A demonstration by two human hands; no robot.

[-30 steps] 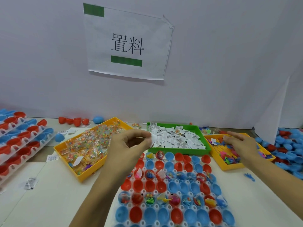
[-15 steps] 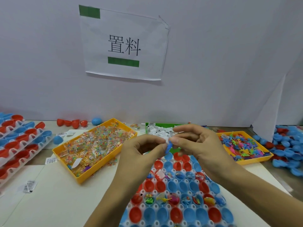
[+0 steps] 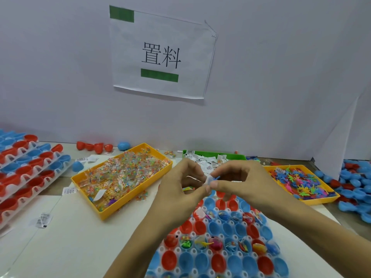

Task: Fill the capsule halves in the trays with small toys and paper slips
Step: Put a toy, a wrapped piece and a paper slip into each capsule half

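Head view. Left hand point(image 3: 176, 189) and right hand point(image 3: 239, 183) raised together above far end of white plastic capsule tray point(image 3: 200, 255), fingertips meeting. Small white paper slip point(image 3: 209, 179) pinched between thumb and forefinger of both hands; tiny blue plastic toy point(image 3: 216, 177) poking out beside slip, against right fingers. Whether left hand also touches toy: cannot tell.

Tray at near edge of worktop, centre-right, packed with red and blue plastic capsule halves point(image 3: 200, 227). One row across tray middle already loaded with small coloured toys; another loaded row nearer far end; rows between and nearest open and bare.

Far left of tray: yellow plastic bin of clear-wrapped multicoloured bead packets point(image 3: 122, 175). Behind hands, at far edge: green plastic bin of white paper slips point(image 3: 212, 159), mostly hidden. Right: yellow plastic bin of small coloured plastic figures point(image 3: 297, 181). Right edge: loose heap of blue and red capsule halves point(image 3: 357, 187). Left edge: stacked white racks of red and blue capsule halves point(image 3: 26, 165). Stray printed slips on worktop point(image 3: 80, 233). Paper sign with black characters point(image 3: 160, 55) on wall behind.
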